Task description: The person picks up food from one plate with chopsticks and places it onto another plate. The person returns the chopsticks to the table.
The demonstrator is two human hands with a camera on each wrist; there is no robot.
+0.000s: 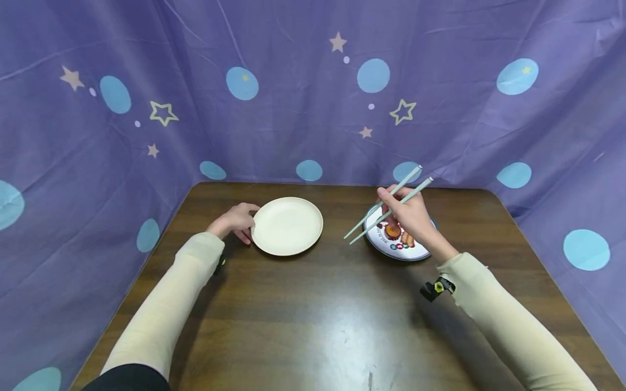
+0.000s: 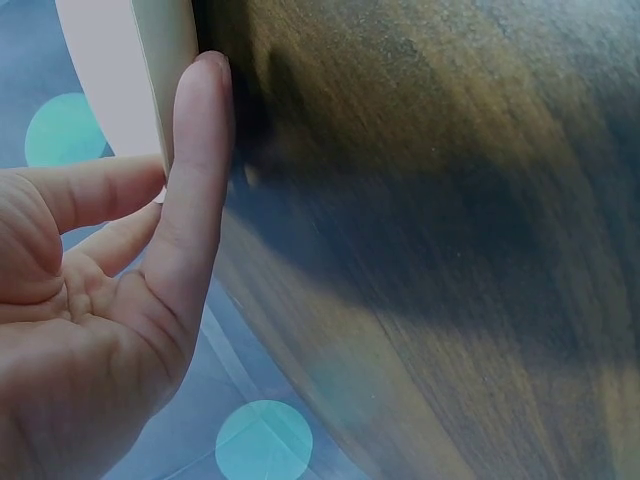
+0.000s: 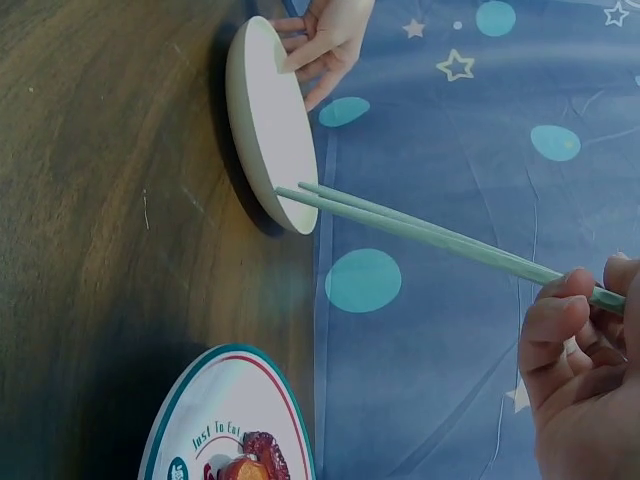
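At the left, my left hand (image 1: 238, 220) grips the near-left rim of a round cream plate (image 1: 287, 225). In the left wrist view its fingers (image 2: 200, 130) lie along the plate's edge. My right hand (image 1: 409, 213) holds a pair of pale green chopsticks (image 1: 363, 220), their tips pointing down and left, slightly apart. Below that hand is a white plate with a dark rim (image 1: 373, 234), bearing brown and orange food shapes (image 1: 393, 231) and printed lettering. My right hand hides part of this plate. In the right wrist view the chopstick tips overlap the cream plate's near end.
Both plates stand on a brown wooden table (image 1: 293, 304), toward its far edge. A purple curtain (image 1: 303, 98) with stars and blue dots hangs behind and along the sides. Black straps with small cameras (image 1: 432, 289) sit at the wrists over cream sleeves.
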